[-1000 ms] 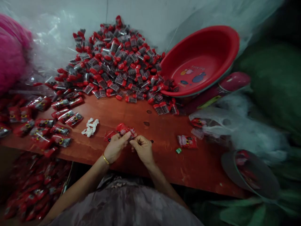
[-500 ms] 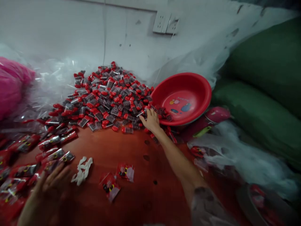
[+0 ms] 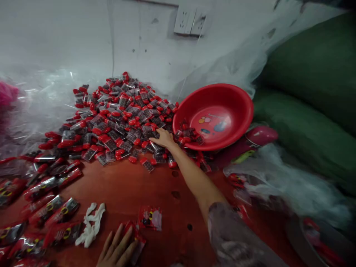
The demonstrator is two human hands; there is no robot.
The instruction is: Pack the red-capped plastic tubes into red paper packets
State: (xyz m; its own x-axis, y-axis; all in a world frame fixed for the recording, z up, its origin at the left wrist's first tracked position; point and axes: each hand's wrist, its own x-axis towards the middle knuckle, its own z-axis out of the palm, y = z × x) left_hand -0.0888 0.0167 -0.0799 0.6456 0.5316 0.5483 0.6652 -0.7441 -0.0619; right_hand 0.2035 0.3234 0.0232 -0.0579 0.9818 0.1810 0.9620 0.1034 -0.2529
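Observation:
My right hand [image 3: 164,139] reaches to the right front of a heap of small clear plastic containers [image 3: 122,115] with red caps and dark contents. Its thumb and fingers are apart and touch the containers; the fingertips are partly hidden. My left hand [image 3: 118,247] lies at the bottom with fingers stretched out, over the edge of a red printed packet [image 3: 139,239]. A second flat red packet [image 3: 150,218] is just beyond it on the reddish-brown table [image 3: 116,185]. A red basin [image 3: 230,131] stands tilted beside the heap, with several containers in its near-left side.
Filled red packets [image 3: 46,209] lie at the left, near a crumpled white strip [image 3: 91,224]. Clear plastic bags [image 3: 50,92] are behind them. At the right are a pink object [image 3: 261,136], a thin plastic bag [image 3: 289,181] and green sacks [image 3: 306,122]. A wall socket [image 3: 189,21] is behind.
My left hand has moved right from the filled packets onto a flat packet. My right hand has shifted slightly left along the heap's front, and a few containers there have moved. The view has shifted slightly.

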